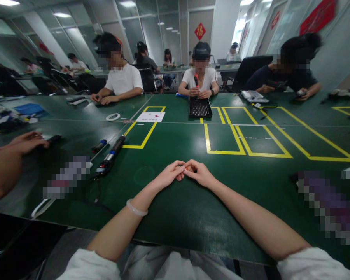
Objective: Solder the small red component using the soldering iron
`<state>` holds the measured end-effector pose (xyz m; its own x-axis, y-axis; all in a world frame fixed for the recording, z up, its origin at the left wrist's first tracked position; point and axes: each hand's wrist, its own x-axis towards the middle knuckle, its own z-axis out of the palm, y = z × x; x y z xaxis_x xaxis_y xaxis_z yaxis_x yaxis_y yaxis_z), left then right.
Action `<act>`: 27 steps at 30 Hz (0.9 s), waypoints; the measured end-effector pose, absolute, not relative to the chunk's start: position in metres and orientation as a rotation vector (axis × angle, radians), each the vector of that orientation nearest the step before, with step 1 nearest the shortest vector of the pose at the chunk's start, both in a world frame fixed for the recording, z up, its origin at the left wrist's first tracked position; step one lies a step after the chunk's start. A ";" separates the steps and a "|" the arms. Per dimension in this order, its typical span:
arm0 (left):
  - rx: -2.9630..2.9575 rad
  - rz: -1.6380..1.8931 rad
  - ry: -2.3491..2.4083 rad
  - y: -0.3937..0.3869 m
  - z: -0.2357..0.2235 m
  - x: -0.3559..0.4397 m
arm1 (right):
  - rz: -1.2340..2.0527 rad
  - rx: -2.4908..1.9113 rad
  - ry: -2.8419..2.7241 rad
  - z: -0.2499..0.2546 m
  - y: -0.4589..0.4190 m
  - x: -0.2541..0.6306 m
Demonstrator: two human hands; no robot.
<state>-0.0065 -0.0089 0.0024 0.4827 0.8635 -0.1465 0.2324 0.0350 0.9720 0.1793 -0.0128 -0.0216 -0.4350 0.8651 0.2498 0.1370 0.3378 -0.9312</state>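
My left hand (173, 172) and my right hand (198, 172) meet over the green table (175, 210), fingertips touching. Both are closed, with fingers bent and pinched together. Between the fingertips shows a tiny red-orange item (187, 168), too small and too covered to name. A pale bangle (136, 208) circles my left wrist. To the left of my hands lies a long black, silver and blue cylindrical tool (110, 156). Beside it rests a shorter dark and blue cylinder (99, 146).
Yellow tape outlines (226, 151) mark the table. Across it, a person holds a red-handled tool (196, 81) above a black tray (200, 109). A co-worker's hand (32, 143) reaches in at left. A white ring (113, 116) and a paper sheet (151, 117) lie farther back.
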 end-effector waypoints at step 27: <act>1.408 0.670 0.993 -0.008 0.002 -0.011 | 1.170 -0.860 -1.772 -0.026 -0.009 0.182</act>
<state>-0.0110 -0.0083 0.0023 0.4648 0.8699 -0.1649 0.1726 0.0937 0.9805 0.1818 -0.0090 -0.0260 -0.4257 0.8656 0.2637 0.0977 0.3337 -0.9376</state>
